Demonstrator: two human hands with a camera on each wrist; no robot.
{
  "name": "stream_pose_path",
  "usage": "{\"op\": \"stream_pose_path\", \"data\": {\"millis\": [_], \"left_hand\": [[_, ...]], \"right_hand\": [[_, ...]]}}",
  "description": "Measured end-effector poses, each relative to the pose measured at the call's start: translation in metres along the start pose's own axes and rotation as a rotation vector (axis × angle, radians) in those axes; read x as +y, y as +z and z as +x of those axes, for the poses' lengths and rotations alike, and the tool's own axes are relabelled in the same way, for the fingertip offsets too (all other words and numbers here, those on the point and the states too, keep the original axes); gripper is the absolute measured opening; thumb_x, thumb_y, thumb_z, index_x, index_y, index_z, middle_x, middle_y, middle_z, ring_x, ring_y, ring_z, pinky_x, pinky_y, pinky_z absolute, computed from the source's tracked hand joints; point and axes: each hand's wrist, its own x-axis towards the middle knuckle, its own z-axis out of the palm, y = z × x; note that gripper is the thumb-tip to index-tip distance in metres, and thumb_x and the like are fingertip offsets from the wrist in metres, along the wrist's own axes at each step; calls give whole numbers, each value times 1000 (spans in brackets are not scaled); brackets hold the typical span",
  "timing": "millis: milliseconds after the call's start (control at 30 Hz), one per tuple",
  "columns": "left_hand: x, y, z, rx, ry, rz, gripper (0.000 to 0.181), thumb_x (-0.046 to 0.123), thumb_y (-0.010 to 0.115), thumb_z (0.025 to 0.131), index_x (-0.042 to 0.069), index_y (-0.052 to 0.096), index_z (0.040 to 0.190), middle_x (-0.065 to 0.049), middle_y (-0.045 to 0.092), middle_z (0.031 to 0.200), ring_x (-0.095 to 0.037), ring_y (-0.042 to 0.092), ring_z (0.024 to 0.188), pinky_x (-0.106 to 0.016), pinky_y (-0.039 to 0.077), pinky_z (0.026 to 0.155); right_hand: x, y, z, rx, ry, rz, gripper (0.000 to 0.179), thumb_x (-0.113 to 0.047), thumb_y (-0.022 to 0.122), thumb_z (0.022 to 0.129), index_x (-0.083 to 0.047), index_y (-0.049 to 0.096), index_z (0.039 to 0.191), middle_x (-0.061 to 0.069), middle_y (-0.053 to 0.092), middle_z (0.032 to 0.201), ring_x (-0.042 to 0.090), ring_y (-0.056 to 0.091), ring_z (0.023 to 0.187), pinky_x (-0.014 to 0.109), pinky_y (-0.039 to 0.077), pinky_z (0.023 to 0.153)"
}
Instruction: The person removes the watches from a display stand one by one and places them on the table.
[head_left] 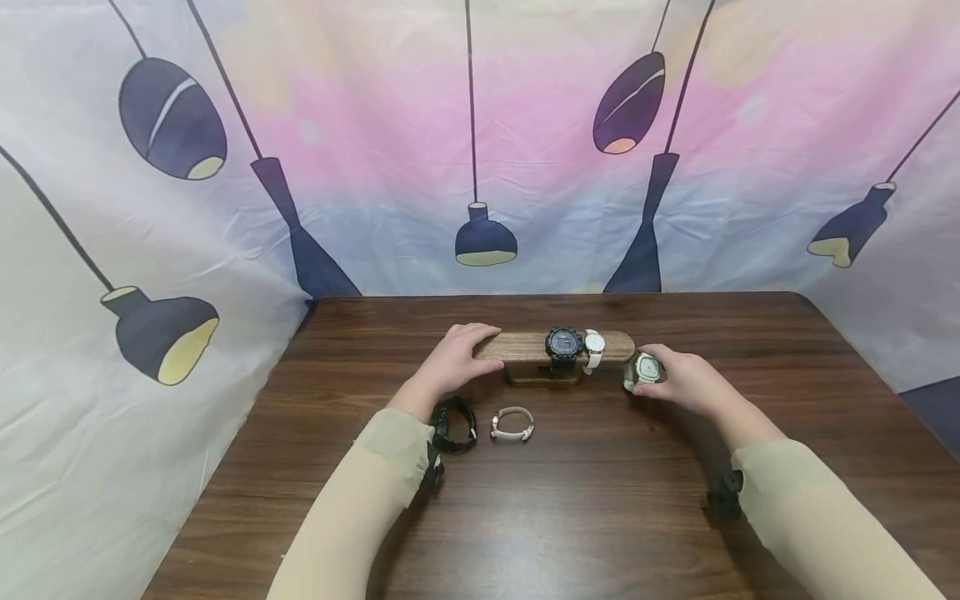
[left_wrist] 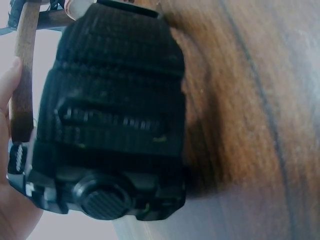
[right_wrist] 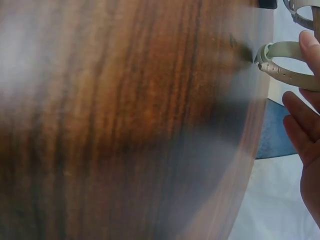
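Note:
A wooden watch stand (head_left: 517, 346) with a rounded bar stands toward the back of the table. My left hand (head_left: 450, 360) grips the bar's left end between thumb and fingers. On the bar, right of its middle, sit a black digital watch (head_left: 563, 342) and a white-strapped watch (head_left: 594, 342). At the right end, my right hand (head_left: 690, 381) pinches a pale green watch (head_left: 647, 367) with a squarish face. Its closed strap (right_wrist: 295, 78) forms a loop in the right wrist view, close to the bar's tip in the head view.
Below my left wrist a second black watch (head_left: 457, 447) lies on the brown wooden table (head_left: 570, 500); its thick band (left_wrist: 110, 95) fills much of the left wrist view. Beside it is a small watch with a slim pale strap (head_left: 512, 436). A lamp-printed cloth (head_left: 405, 225) hangs behind.

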Motion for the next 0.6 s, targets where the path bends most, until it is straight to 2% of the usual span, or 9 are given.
{"op": "stream_pose_path", "data": {"millis": [133, 267, 400, 600], "left_hand": [[0, 0, 0, -5, -3, 1, 57, 34, 70, 85, 13, 52, 135, -3, 49, 137, -25, 37, 126, -42, 32, 103], [0, -1, 0, -12, -1, 13, 59, 38, 68, 85, 12, 51, 136, -3, 49, 137, -25, 37, 126, -42, 33, 103], [1, -1, 0, -14, -5, 15, 59, 39, 68, 86, 14, 51, 136, -3, 48, 138, -24, 37, 127, -41, 32, 103], [1, -1, -1, -18, -7, 6, 58, 38, 68, 86, 14, 51, 136, -3, 48, 138, -25, 37, 127, -42, 33, 103]], "right_hand": [[0, 1, -5, 20, 7, 19, 67, -37, 77, 77, -1, 45, 123, 13, 65, 86, 29, 61, 78, 47, 47, 68], [1, 0, -8, 48, 4, 27, 66, -38, 77, 76, -1, 45, 120, 11, 64, 84, 27, 61, 76, 46, 47, 67], [-1, -3, -11, 60, -2, 23, 65, -39, 76, 76, -1, 49, 121, 13, 66, 91, 30, 62, 83, 48, 47, 70], [-5, -3, -14, 41, -12, 14, 68, -40, 72, 80, 0, 50, 130, 23, 61, 116, 41, 57, 105, 55, 45, 84]]}}
